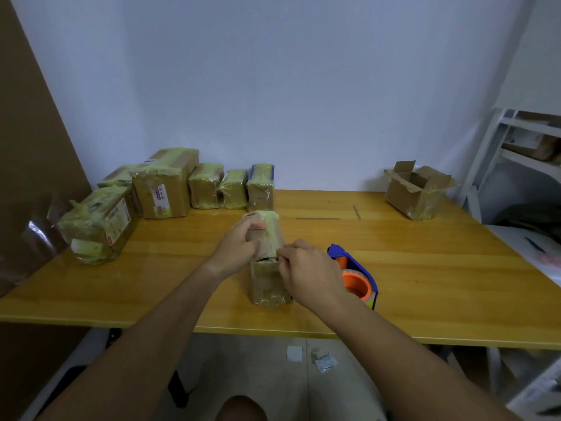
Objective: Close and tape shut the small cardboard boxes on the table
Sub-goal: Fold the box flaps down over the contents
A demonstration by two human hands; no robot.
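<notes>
My left hand (pixel 239 240) grips the small box (pixel 268 262) by its flap; right hand (pixel 306 270) pinches its top edge, tape dispenser (pixel 356 275) just beside.

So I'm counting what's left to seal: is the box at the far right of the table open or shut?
Open. The far-right box has its cardboard flaps standing up, with no tape across the top.

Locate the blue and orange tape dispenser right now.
In the head view, the blue and orange tape dispenser sits on the wooden table just right of the right hand and the small cardboard box being worked on.
</notes>
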